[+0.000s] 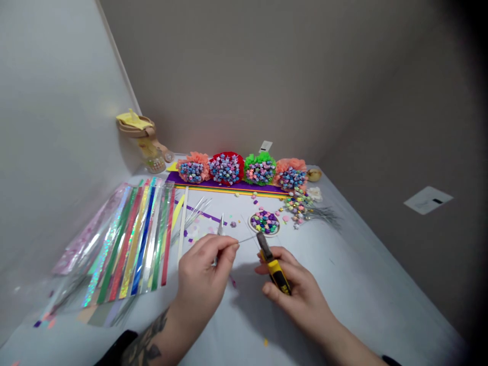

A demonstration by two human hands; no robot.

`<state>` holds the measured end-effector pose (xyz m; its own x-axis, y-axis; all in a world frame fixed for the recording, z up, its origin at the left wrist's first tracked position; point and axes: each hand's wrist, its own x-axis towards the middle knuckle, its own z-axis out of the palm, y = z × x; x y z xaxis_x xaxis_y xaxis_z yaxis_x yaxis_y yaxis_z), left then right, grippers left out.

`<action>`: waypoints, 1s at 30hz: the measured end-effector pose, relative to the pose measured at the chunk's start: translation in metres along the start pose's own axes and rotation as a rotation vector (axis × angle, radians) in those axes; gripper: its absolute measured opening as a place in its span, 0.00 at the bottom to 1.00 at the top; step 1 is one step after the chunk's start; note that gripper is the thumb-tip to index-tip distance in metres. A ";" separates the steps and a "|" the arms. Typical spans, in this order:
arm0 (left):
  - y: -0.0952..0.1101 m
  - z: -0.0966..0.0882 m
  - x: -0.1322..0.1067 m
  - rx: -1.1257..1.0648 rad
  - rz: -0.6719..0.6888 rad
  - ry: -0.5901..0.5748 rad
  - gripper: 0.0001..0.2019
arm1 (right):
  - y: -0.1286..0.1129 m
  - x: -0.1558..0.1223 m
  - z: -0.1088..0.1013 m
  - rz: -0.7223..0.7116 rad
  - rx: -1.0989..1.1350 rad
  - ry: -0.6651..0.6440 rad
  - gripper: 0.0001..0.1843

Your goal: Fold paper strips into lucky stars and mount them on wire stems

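Frame centre | left hand (pixel 206 264): grip pinched on wire (pixel 247 239); right hand (pixel 303 287): clamped round pliers (pixel 275 267) (bite unclear) | step: probably bending or cutting | next: likely wants steadiness

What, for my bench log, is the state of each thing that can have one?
Left hand: pinching a wire
Right hand: gripping pliers
Wire: visible part nearly straight
Pliers: jaws' opening unclear
Dish: filled with stars
Bouquets: lined up
Shiny strips: spread out

A tan-topped cup (pixel 154 163) stands back left, a white card (pixel 427 200) on the right wall (pixel 396 127).
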<state>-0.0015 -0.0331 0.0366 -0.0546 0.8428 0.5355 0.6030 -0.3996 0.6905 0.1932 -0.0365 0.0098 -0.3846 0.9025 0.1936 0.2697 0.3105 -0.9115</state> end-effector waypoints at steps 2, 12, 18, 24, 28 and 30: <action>0.002 0.000 0.001 -0.024 -0.047 -0.009 0.04 | -0.001 0.000 -0.001 0.081 0.205 -0.071 0.11; 0.003 0.001 0.000 -0.146 -0.065 -0.002 0.05 | 0.004 -0.007 0.009 0.344 1.095 -0.326 0.18; 0.000 0.002 0.000 -0.105 -0.064 0.014 0.04 | 0.001 0.000 -0.001 0.282 0.749 -0.241 0.19; -0.003 0.004 0.001 -0.197 -0.283 0.018 0.04 | 0.001 -0.001 -0.002 0.276 0.696 -0.241 0.18; -0.003 0.005 0.005 -0.318 -0.420 -0.024 0.04 | 0.000 0.001 -0.002 0.236 0.566 -0.207 0.21; -0.002 0.005 0.007 -0.336 -0.459 -0.032 0.04 | 0.000 0.002 -0.002 0.200 0.477 -0.174 0.22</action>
<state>0.0010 -0.0250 0.0366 -0.2242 0.9655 0.1324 0.2360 -0.0780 0.9686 0.1942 -0.0345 0.0113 -0.5182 0.8548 -0.0265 -0.0626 -0.0689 -0.9957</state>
